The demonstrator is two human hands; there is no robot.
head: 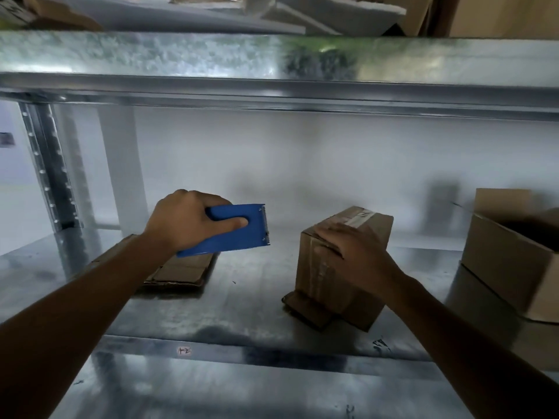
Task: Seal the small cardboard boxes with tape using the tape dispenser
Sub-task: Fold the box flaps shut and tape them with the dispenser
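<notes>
Head view: left hand (184, 220) grips blue plastic tape dispenser (233, 234).

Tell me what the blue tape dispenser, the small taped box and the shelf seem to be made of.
Blue tape dispenser: likely matte moulded plastic, going by its uniform colour; the serrated front edge looks like metal.
Small brown box: plain corrugated cardboard with creased flaps, sealed with glossy clear tape.
Grey shelf: apparently galvanised steel, judging by its mottled, reflective sheen.
</notes>
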